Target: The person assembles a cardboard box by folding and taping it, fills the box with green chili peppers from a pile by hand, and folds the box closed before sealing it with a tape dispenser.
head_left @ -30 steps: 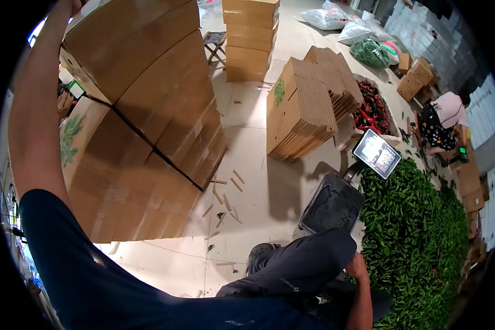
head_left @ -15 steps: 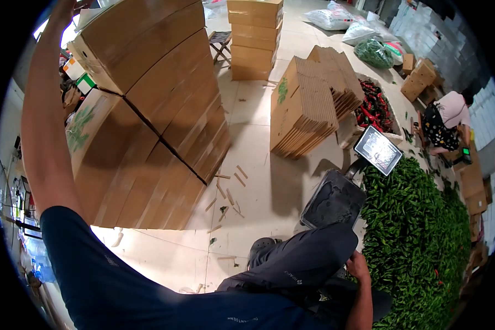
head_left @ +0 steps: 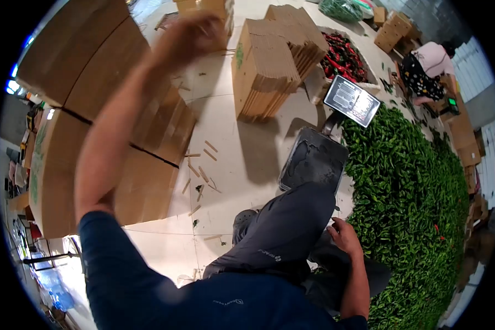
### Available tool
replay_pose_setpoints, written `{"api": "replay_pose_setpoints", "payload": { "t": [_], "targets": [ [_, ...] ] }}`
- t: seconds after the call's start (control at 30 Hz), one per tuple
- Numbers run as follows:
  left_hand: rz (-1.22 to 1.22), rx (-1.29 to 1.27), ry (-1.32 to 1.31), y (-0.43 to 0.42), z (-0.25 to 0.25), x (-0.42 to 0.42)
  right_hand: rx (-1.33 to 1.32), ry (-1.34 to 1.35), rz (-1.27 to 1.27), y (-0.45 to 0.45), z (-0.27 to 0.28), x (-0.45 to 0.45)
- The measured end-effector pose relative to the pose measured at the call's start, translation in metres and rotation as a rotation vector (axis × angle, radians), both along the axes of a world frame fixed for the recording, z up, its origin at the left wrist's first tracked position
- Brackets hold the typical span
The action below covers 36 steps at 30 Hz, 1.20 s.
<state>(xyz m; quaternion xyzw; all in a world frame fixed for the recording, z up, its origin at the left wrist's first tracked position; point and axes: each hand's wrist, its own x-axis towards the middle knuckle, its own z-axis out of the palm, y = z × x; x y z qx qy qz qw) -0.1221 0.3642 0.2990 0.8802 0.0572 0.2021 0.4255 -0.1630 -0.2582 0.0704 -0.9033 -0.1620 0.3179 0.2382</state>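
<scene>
My left hand (head_left: 195, 37), blurred by motion, is raised in front of a far stack of cartons (head_left: 225, 14). Its fingers are too smeared to read. To its left rises a big stack of closed cardboard boxes (head_left: 110, 60). Beside my bent knee is my right hand (head_left: 345, 236), its fingers loosely apart and nothing visible in them. A wide heap of green chili peppers (head_left: 407, 220) lies just to the right of that hand. A black-topped platform scale (head_left: 316, 159) with a lit display (head_left: 352, 100) stands in front of my knee.
Flattened cartons (head_left: 264, 66) stand bundled upright near the middle. Behind the display is a container of red chili peppers (head_left: 344, 58). Short strips (head_left: 203, 173) litter the floor. At the right, a person in a pink top (head_left: 432, 60) bends low by more boxes.
My left arm has swung down from the top left edge and over to the right. My right hand has come slightly away from my knee. The view has shifted, with the scale now farther left and higher.
</scene>
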Motion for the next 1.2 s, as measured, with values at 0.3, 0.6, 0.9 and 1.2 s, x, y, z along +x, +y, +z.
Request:
{"api": "replay_pose_setpoints", "payload": {
  "t": [0.3, 0.6, 0.9, 1.2],
  "targets": [
    [0.078, 0.452, 0.358, -0.024, -0.27, 0.162, -0.037, -0.015, 0.027, 0.0, 0.01, -0.003],
    [0.208, 0.506, 0.383, -0.031, -0.277, 0.148, -0.102, 0.033, 0.079, 0.015, -0.001, 0.007],
    [0.659, 0.007, 0.068, -0.065, -0.303, -0.013, -0.023, 0.06, 0.046, 0.003, -0.02, 0.001],
    [0.517, 0.009, 0.505, -0.135, -0.429, -0.291, -0.038, 0.042, 0.078, -0.014, -0.014, -0.004]
  ]
}}
